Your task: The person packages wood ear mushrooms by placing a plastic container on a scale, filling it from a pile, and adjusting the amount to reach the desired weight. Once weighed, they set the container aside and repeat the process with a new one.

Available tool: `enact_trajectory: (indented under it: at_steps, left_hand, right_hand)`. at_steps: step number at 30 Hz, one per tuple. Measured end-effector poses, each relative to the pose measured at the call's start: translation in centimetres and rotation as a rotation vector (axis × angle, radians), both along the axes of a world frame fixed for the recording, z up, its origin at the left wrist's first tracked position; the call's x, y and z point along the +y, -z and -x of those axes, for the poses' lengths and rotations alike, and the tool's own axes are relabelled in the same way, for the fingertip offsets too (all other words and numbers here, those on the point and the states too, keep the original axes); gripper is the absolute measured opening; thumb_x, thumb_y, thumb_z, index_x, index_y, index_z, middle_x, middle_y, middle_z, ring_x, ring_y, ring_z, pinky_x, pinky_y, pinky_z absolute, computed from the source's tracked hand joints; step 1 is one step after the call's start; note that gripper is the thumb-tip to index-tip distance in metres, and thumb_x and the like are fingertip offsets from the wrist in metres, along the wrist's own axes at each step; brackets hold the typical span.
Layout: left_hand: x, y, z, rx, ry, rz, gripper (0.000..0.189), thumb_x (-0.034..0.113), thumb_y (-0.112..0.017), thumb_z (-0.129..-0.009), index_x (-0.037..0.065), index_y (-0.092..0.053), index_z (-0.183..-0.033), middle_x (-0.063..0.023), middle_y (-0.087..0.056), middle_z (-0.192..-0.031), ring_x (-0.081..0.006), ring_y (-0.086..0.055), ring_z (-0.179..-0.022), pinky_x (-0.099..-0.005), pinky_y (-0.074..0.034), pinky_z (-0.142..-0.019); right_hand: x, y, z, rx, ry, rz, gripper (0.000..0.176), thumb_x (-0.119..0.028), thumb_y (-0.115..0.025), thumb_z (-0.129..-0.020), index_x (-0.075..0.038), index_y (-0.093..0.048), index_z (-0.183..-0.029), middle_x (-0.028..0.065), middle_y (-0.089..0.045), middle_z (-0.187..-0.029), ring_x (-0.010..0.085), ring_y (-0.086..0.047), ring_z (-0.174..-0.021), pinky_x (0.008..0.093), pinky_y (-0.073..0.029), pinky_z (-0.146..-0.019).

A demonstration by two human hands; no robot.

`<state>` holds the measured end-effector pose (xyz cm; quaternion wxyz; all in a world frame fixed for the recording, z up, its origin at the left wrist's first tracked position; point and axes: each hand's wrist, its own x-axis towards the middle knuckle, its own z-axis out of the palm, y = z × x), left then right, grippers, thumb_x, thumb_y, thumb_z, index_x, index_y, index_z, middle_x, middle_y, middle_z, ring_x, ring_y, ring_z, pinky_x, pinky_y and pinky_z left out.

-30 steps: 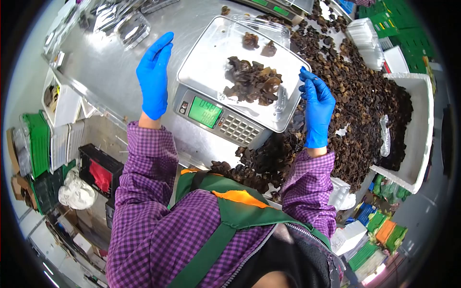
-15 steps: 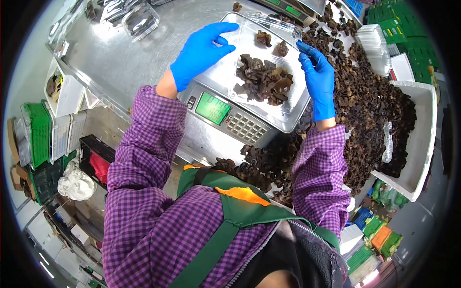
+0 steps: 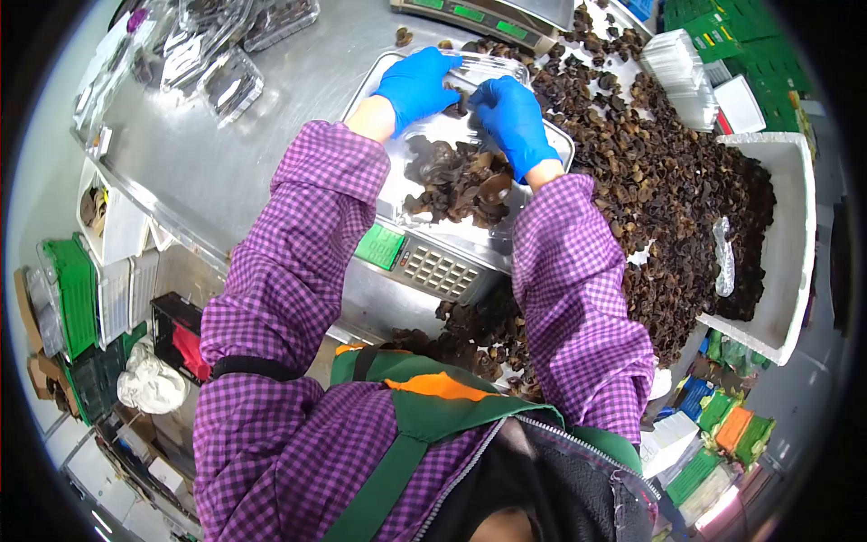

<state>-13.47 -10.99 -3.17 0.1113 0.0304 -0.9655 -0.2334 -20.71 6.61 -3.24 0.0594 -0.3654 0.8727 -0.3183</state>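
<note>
Dark wood ear mushrooms (image 3: 461, 185) lie in a clear plastic container on the metal tray of a weighing scale (image 3: 440, 274). At the far side of the container, my left hand (image 3: 417, 88), in a blue glove, has its thumb and fingers apart beside a clear plastic lid (image 3: 495, 67). Close to its right is my right hand (image 3: 513, 125), also gloved in blue. Its fingers are curled; what they hold, if anything, is hidden. A small mushroom piece (image 3: 458, 101) shows between the hands.
A large heap of mushrooms (image 3: 655, 194) covers the right side, spilling from a white foam box (image 3: 795, 244). Stacked clear containers (image 3: 677, 79) stand behind it. Packed boxes (image 3: 230, 83) sit at the upper left, and another scale (image 3: 479, 20) is at the back.
Both hands have come closer together over the far part of the container. My right hand has moved left, away from the tray's right edge, and its fingers have curled. The camera view has shifted.
</note>
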Motion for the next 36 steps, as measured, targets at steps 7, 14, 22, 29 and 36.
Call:
enact_trajectory:
  at_steps: [7,14,22,29,36]
  left_hand:
    - [0.8,0.0,0.9,-0.143,-0.001,-0.176,0.018,0.014,-0.062,-0.08,0.007,-0.068,-0.096,-0.0109,-0.068,-0.092,-0.0272,-0.067,-0.085,-0.035,-0.053,-0.079]
    - [1.2,0.0,-0.9,-0.066,0.093,-0.285,0.025,0.021,-0.071,-0.077,0.008,-0.067,-0.098,-0.0121,-0.067,-0.093,-0.0261,-0.066,-0.082,-0.0347,-0.052,-0.076]
    - [2.5,-2.8,-2.2,-0.145,0.054,-0.518,0.018,0.015,-0.071,-0.075,0.006,-0.066,-0.091,-0.0056,-0.067,-0.081,-0.0164,-0.063,-0.073,-0.0295,-0.051,-0.069]
    - [2.2,-4.5,-8.6,-0.255,0.185,-0.856,0.035,0.004,-0.068,-0.082,0.002,-0.063,-0.116,-0.0042,-0.065,-0.107,-0.0101,-0.06,-0.091,-0.0255,-0.05,-0.085]
    - [0.7,2.2,-8.4,0.059,-0.381,-1.172,0.05,0.027,-0.055,-0.095,0.005,-0.043,-0.138,-0.0062,-0.056,-0.127,-0.0145,-0.055,-0.108,-0.0284,-0.044,-0.093]
  right_hand:
    - [8.5,-5.9,-1.4,-0.211,0.31,0.474,0.014,-0.001,-0.061,-0.083,-0.003,-0.07,-0.093,0.0085,-0.066,-0.091,0.0136,-0.064,-0.085,0.0274,-0.05,-0.075]
    - [24.7,3.3,-5.6,-0.086,0.644,0.208,0.02,-0.001,-0.062,-0.084,-0.003,-0.068,-0.104,0.0098,-0.066,-0.101,0.02,-0.063,-0.094,0.0305,-0.048,-0.086]
    - [25.9,2.7,-12.5,-0.092,0.69,0.196,0.029,-0.002,-0.063,-0.084,-0.004,-0.065,-0.113,0.0106,-0.063,-0.114,0.0214,-0.061,-0.103,0.032,-0.047,-0.092]
    - [21.5,-1.6,-14.5,-0.108,0.619,0.345,0.024,-0.004,-0.059,-0.09,-0.002,-0.064,-0.113,0.0096,-0.065,-0.113,0.0173,-0.063,-0.097,0.0293,-0.049,-0.087]
    - [16.0,-2.9,-16.4,-0.555,0.571,0.451,0.029,-0.014,-0.057,-0.095,-0.002,-0.062,-0.12,0.0042,-0.068,-0.09,0.0086,-0.061,-0.07,0.0258,-0.049,-0.061]
